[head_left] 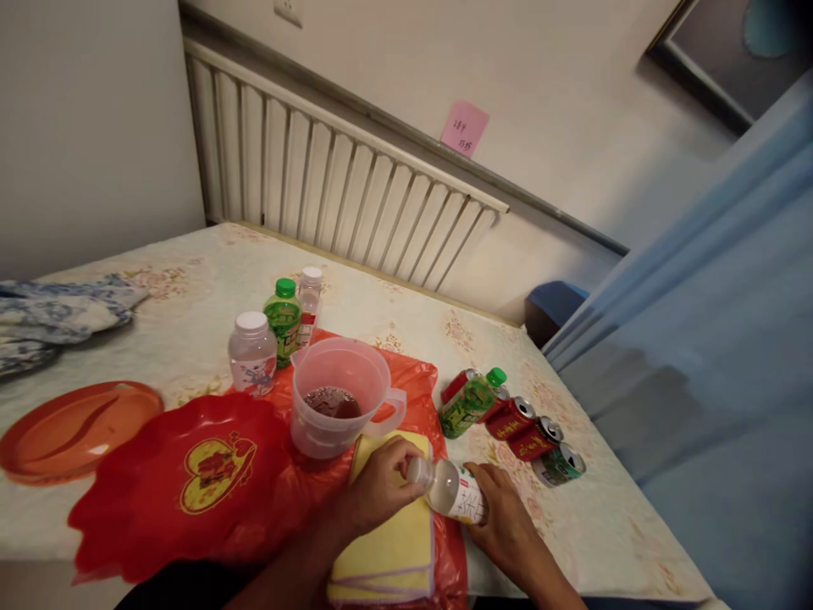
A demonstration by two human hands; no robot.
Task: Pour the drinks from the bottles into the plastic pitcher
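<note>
Left hand fingers curled in a pinching grip, right hand wrapped closed, forearms converging.

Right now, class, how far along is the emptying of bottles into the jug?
Done: the jug holds some dark liquid; cans lie opened. In hand: the right hand holds a small bottle, left hand at its cap. Left: three capped bottles stand behind.

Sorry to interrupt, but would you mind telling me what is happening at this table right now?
A person holds a small clear bottle on its side over a yellow cloth. The right hand holds its body; the left hand has its fingers at the cap end. Just beyond stands a plastic jug with a little dark liquid in it, on a red bag. Three capped bottles stand behind it, and cans lie to the right.
</note>
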